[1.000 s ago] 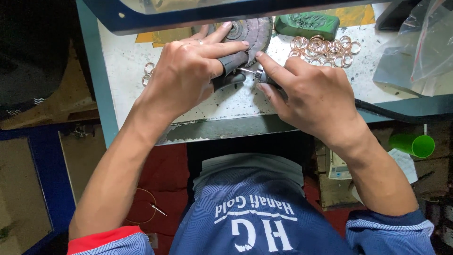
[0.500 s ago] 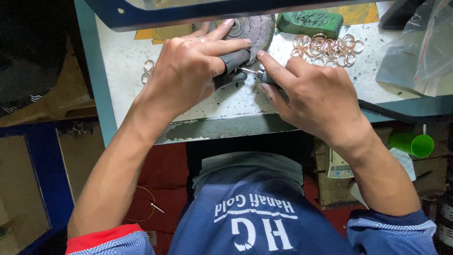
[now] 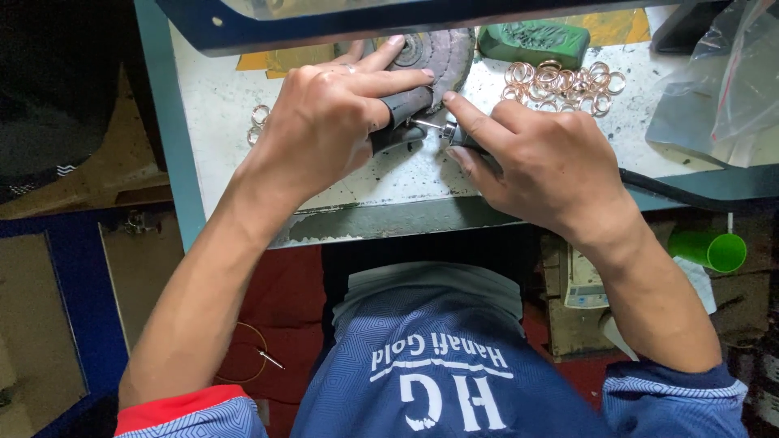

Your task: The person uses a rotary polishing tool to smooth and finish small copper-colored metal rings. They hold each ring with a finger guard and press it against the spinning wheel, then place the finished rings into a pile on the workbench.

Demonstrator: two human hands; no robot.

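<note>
Gripping a rotary tool (image 3: 454,136), right hand (image 3: 544,166), seemingly closed.

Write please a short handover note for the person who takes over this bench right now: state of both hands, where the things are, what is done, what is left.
Left hand: closed on a small dark holder with a thin metal pin sticking out, resting on the white bench top.
Right hand: grips a rotary handpiece, its tip at the pin.
Things: grey cloth buffing wheel just behind the hands; green compound block; heap of rose-gold rings to the right; a few rings to the left; clear plastic bags far right.
Done or left: I cannot tell which rings are finished.
</note>
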